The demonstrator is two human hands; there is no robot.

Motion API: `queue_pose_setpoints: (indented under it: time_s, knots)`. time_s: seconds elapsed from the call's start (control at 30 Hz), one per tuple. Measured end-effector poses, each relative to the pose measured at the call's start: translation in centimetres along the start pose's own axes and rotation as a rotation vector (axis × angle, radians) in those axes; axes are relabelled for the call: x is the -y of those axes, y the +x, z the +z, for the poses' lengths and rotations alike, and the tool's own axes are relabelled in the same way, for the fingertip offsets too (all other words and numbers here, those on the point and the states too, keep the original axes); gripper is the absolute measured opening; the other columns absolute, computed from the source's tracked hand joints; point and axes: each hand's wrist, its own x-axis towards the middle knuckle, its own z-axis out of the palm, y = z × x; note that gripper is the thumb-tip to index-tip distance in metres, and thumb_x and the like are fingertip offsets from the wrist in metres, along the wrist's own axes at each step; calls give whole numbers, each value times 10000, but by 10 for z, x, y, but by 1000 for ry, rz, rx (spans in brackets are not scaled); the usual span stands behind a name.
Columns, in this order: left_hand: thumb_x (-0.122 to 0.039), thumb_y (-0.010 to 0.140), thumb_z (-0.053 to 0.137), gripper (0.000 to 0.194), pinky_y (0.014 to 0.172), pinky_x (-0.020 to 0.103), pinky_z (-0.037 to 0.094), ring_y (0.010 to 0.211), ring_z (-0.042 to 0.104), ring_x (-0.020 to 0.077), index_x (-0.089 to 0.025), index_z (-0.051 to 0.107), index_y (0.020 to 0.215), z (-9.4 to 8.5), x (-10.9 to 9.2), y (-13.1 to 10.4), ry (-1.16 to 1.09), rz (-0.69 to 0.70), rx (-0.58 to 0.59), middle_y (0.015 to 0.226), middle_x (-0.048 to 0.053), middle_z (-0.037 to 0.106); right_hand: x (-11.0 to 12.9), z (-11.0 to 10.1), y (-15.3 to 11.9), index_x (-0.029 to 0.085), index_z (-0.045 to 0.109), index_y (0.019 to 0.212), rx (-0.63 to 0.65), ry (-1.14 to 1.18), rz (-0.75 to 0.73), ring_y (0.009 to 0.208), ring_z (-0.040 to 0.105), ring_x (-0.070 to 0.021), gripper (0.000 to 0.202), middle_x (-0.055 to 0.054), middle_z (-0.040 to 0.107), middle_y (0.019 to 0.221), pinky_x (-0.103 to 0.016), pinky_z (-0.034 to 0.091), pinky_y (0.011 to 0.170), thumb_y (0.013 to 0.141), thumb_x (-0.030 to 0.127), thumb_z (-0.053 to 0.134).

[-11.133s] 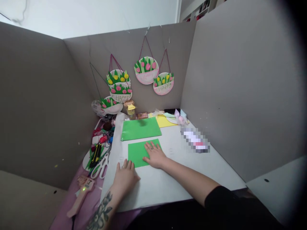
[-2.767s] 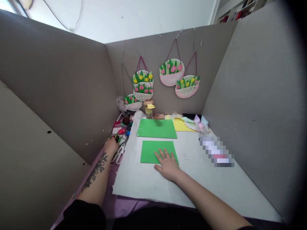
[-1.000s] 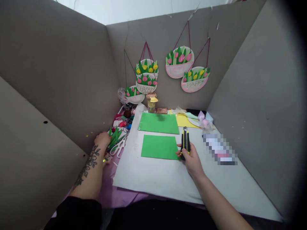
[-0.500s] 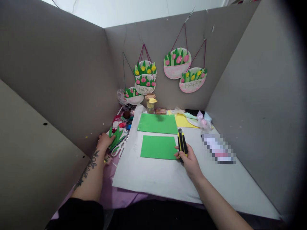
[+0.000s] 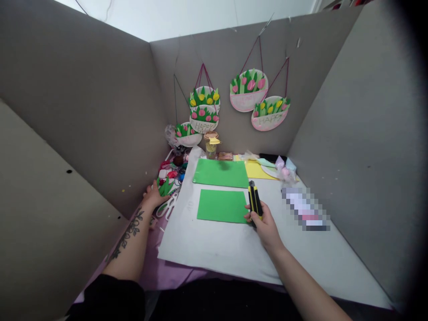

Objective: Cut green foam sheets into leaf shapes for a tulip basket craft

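My right hand (image 5: 265, 223) is wrapped round a black and yellow utility knife (image 5: 255, 203), held upright at the right edge of a small green sheet (image 5: 222, 206). At the left side of the table, my left hand (image 5: 154, 197) reaches over cut green paper leaves (image 5: 165, 185) with thumb and fingers apart. White-handled scissors (image 5: 169, 207) lie just right of that hand. A larger green sheet (image 5: 220, 173), which looks wrapped in clear film, lies behind the small one.
White paper (image 5: 200, 249) covers the table. At the back stand a lidded cup (image 5: 211, 149) and yellow paper (image 5: 259, 169). A blurred phone-like object (image 5: 306, 209) lies right. Paper-plate flower baskets (image 5: 249, 91) hang on the grey partition (image 5: 227, 53).
My left hand has shifted right and slightly back, over the green leaves toward the scissors. My right hand keeps the utility knife in nearly the same place. The view has tipped slightly.
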Motion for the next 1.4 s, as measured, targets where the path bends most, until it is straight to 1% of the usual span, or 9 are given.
queue_pose_setpoints:
  time_s: [0.1, 0.2, 0.27, 0.4, 0.6, 0.9, 1.17, 1.3, 1.4]
  knots:
    - [-488, 744, 590, 974, 1006, 434, 356, 1267, 422, 386, -120, 89, 1494, 0, -1, 0, 16, 28, -44, 1443, 246, 329, -1, 1, 0, 243, 406, 1236, 6, -6, 0, 748, 608, -153, 454, -73, 599, 1087, -324, 503, 681, 851, 413, 576]
    - [-507, 708, 634, 1014, 1041, 438, 321, 1315, 367, 388, -124, 110, 1486, 3, 2, -1, 17, 67, -38, 1469, 248, 286, -2, 1, 0, 247, 400, 1245, 16, -6, 3, 752, 613, -157, 470, -79, 600, 1099, -330, 505, 679, 847, 420, 579]
    - [-529, 657, 688, 1084, 1024, 434, 343, 1307, 378, 400, -129, 112, 1484, 5, 5, 0, -11, 31, -40, 1467, 263, 272, -2, 0, -1, 249, 400, 1245, 17, -10, 2, 751, 616, -161, 475, -81, 602, 1100, -335, 507, 677, 844, 427, 580]
    - [-424, 630, 746, 1106, 933, 386, 427, 1194, 514, 369, -79, 112, 1468, 5, 11, 7, -99, -95, -91, 1365, 290, 387, -2, 0, 0, 255, 409, 1240, 9, -16, 5, 747, 616, -165, 471, -81, 605, 1094, -336, 507, 669, 840, 432, 585]
    - [-408, 683, 717, 717, 843, 345, 463, 1109, 582, 337, -44, 453, 1241, 4, 18, 17, -157, -109, -95, 1165, 248, 595, -2, 1, 0, 269, 414, 1233, 15, -14, 12, 749, 617, -164, 463, -77, 604, 1100, -323, 503, 659, 839, 437, 589]
    - [-364, 772, 616, 464, 822, 303, 467, 1040, 634, 268, -131, 552, 1168, 0, 22, 17, -199, -81, -101, 1104, 154, 669, -4, 1, 0, 259, 413, 1244, 15, -19, 9, 753, 617, -172, 481, -86, 607, 1099, -336, 506, 670, 836, 445, 589]
    - [-354, 774, 611, 526, 837, 337, 476, 1042, 633, 305, -87, 522, 1218, -19, 17, 13, -184, -69, -187, 1093, 181, 669, -6, 0, 0, 255, 411, 1243, 18, -39, 4, 759, 618, -179, 468, -94, 609, 1104, -358, 511, 684, 844, 437, 576]
    - [-433, 818, 554, 523, 844, 354, 476, 1061, 622, 316, -90, 516, 1211, -15, 15, 12, -214, -103, -150, 1109, 192, 655, -5, 1, 0, 251, 409, 1246, 15, -39, 8, 757, 618, -183, 481, -99, 614, 1101, -363, 511, 686, 837, 440, 579]
    - [-524, 748, 619, 702, 859, 357, 476, 1098, 599, 328, -86, 453, 1272, -8, 15, 10, -247, -69, -109, 1182, 209, 612, -4, 2, 0, 253, 415, 1240, 21, -45, 5, 761, 618, -179, 466, -94, 611, 1103, -360, 511, 697, 841, 433, 575]
